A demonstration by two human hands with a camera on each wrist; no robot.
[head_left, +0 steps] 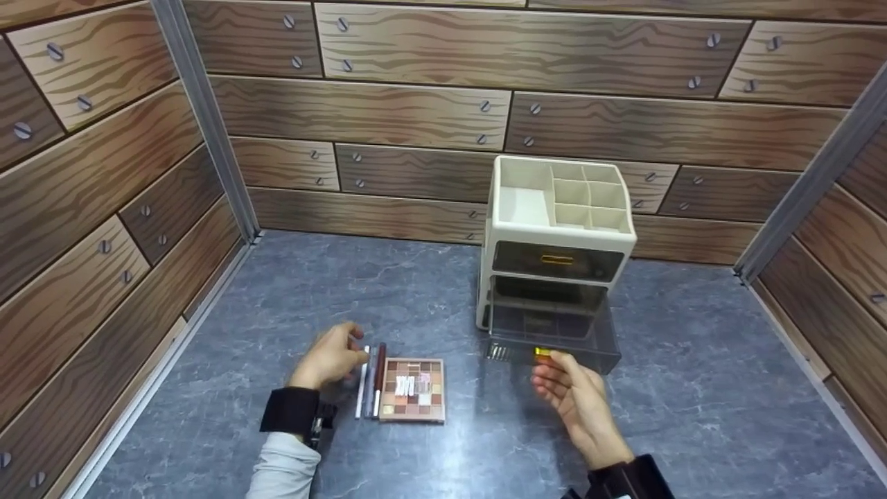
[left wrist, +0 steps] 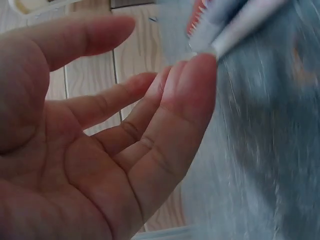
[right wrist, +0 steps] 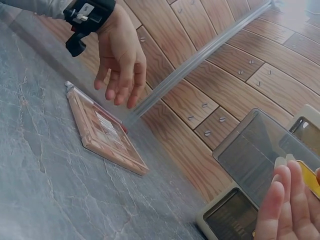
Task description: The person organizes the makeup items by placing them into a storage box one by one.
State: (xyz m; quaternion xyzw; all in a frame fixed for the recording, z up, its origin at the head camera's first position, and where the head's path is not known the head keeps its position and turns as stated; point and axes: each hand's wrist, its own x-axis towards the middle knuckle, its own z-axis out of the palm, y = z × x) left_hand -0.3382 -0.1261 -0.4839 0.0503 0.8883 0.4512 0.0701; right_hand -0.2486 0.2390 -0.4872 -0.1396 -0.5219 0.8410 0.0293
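Observation:
My right hand (head_left: 575, 398) is at the yellow handle (head_left: 542, 353) of a clear grey drawer, pinching it between thumb and fingers. The drawer (head_left: 554, 326) is pulled out from a cream organizer (head_left: 565, 232). To the left, my left hand (head_left: 332, 357) hovers over the white pencil (head_left: 362, 388) with its fingers loosely bent and nothing between them. A dark red pencil (head_left: 380, 367) lies beside it, against an eyeshadow palette (head_left: 413, 390). In the left wrist view the fingertips (left wrist: 200, 70) overlap the blurred end of a white pencil (left wrist: 250, 22).
The organizer's top has several compartments (head_left: 589, 194), and a shut upper drawer (head_left: 558, 260) sits above the pulled-out one. Wood-patterned walls (head_left: 416, 111) enclose the grey marbled tabletop (head_left: 388, 291) at the back and both sides.

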